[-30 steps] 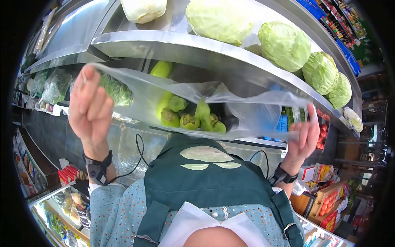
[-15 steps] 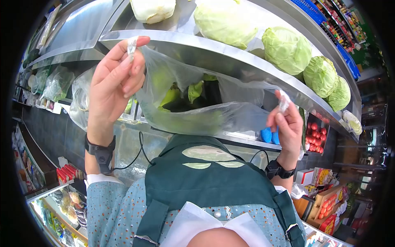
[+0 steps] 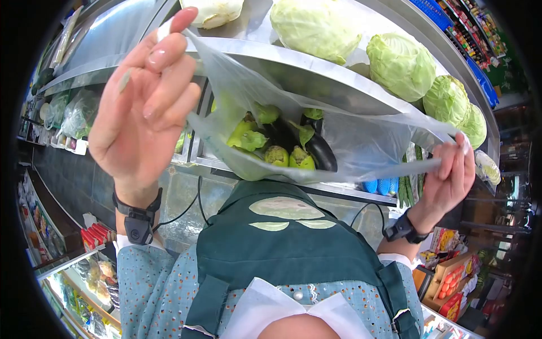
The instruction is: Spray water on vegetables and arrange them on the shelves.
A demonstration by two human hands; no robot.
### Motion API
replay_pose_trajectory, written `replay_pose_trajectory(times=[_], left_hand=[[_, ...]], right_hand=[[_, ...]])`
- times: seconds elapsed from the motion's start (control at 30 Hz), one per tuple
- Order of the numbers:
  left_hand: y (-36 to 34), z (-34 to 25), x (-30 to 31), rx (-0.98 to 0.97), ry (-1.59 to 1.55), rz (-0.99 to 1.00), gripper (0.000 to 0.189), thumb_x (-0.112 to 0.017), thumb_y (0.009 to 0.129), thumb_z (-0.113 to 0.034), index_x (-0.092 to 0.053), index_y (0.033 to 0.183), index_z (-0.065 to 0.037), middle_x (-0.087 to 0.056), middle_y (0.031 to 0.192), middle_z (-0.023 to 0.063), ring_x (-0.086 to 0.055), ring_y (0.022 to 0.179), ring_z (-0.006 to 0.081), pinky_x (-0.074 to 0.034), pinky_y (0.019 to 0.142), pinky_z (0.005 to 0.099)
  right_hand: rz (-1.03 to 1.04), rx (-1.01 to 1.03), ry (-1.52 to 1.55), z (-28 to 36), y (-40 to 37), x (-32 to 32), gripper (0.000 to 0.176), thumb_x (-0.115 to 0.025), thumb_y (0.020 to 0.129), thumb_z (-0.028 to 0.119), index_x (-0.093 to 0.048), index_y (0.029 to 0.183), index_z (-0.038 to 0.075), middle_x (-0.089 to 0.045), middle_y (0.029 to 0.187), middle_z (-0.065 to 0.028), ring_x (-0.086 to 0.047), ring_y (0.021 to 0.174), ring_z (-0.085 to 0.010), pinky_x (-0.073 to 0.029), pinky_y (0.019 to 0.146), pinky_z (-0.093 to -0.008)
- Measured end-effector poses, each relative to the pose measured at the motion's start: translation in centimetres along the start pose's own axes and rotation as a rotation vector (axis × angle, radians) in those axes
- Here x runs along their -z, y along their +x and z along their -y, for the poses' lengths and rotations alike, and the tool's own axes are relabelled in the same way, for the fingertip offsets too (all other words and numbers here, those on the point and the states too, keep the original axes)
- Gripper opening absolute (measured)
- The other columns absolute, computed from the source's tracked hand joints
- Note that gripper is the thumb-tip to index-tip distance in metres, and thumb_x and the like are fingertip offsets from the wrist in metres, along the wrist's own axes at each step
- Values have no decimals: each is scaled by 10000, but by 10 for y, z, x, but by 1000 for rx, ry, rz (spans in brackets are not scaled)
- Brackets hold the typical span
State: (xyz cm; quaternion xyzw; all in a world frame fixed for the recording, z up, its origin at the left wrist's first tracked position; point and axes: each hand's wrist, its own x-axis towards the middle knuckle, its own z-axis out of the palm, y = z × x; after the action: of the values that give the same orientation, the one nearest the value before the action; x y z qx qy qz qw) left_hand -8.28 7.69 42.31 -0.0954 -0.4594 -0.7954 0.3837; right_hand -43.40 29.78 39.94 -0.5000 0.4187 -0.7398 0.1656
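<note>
A clear plastic bag [image 3: 367, 133] is stretched wide between my two hands, its mouth facing up at me. Dark purple eggplants [image 3: 323, 153] with green caps show through the open mouth, low in the bag. My left hand [image 3: 149, 101], raised at the upper left, grips one top corner, with white plastic bunched at the index finger. On the right, my right hand [image 3: 449, 178] pinches the opposite corner between closed fingers. Black bands circle both wrists.
Cabbages [image 3: 401, 65] line the metal shelf [image 3: 293, 62] just beyond the bag. Blue-wrapped produce [image 3: 383, 186] and long green vegetables [image 3: 405, 191] lie below the right side. More bagged goods [image 3: 79, 116] sit at left. A cardboard box [image 3: 449, 279] stands lower right.
My hands have moved apart, the left up and to the left, the right outward and slightly down. The bag is pulled wider, and more of the eggplants show.
</note>
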Motion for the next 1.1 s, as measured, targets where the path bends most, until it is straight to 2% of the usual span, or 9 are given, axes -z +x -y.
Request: replay_pose_trajectory(times=[0.2, 0.3, 0.43, 0.67, 0.73, 0.8, 0.87, 1.0, 1.1], left_hand=[[-1, 14, 27, -21, 104, -205, 717, -558, 897, -152, -168, 1391, 191, -424, 1021, 53, -363, 665, 53, -315, 551, 194], [-15, 12, 36, 99, 164, -184, 749, -599, 872, -191, -204, 1383, 188, -456, 979, 52, -372, 627, 50, -316, 523, 183], [-23, 18, 26, 301, 304, -253, 957, -707, 790, -339, -184, 1386, 198, -447, 873, 34, -394, 579, 50, -333, 534, 189], [-38, 24, 32, 320, 485, -256, 990, -688, 744, -443, -254, 1392, 168, -476, 815, 13, -433, 593, 58, -304, 574, 207], [-39, 24, 33, 340, 464, -259, 1003, -693, 731, -448, -256, 1391, 168, -471, 813, 9, -424, 593, 52, -294, 568, 196], [-39, 27, 29, 367, 443, -259, 1016, -698, 718, -453, -259, 1391, 168, -466, 811, 5, -415, 593, 46, -285, 562, 186], [-33, 32, 20, 337, 413, -223, 1046, -707, 692, -465, -257, 1394, 166, -452, 807, -6, -393, 597, 34, -268, 551, 168], [-25, 36, 14, 301, 392, -219, 1075, -716, 673, -473, -248, 1393, 173, -441, 799, -18, -373, 598, 23, -255, 547, 167], [-25, 32, 15, 306, 401, -208, 1090, -721, 666, -477, -240, 1393, 177, -435, 787, -23, -370, 594, 22, -254, 542, 171]], right_hand=[[-35, 19, -260, -7, -10, -14, 251, -514, 963, 79, -590, 1145, -75, -596, 761, -60, -501, 631, -89, -360, 561, -198], [248, -319, -555, -7, -18, -19, 149, -582, 909, 27, -663, 1030, -3, -646, 822, -54, -575, 727, -83, -428, 623, -209], [489, -424, -823, -7, -24, -22, 134, -612, 862, 8, -657, 984, -25, -641, 710, -63, -575, 627, -86, -427, 573, -214], [310, -350, -1098, -12, -22, -60, 197, -670, 818, 18, -648, 1011, -19, -662, 795, -95, -622, 675, -130, -465, 589, -239], [309, 77, -1164, -23, -16, -92, 252, -677, 798, 22, -640, 1045, -4, -665, 957, -123, -648, 812, -212, -506, 671, -301], [590, 214, -869, -42, -10, -116, 292, -676, 781, 34, -635, 1070, 15, -638, 1065, -142, -624, 937, -285, -512, 775, -361], [746, -41, -547, -95, -17, -143, 273, -670, 783, 53, -634, 1050, 10, -633, 1069, -150, -618, 969, -315, -501, 823, -378], [1105, -86, -538, -232, -46, -187, 461, -696, 760, 154, -533, 1166, 10, -605, 1122, -215, -579, 1050, -376, -456, 897, -425], [1175, -421, -480, -271, -73, -206, 666, -718, 716, 300, -450, 1245, -2, -596, 1131, -232, -583, 1042, -380, -455, 891, -431]])
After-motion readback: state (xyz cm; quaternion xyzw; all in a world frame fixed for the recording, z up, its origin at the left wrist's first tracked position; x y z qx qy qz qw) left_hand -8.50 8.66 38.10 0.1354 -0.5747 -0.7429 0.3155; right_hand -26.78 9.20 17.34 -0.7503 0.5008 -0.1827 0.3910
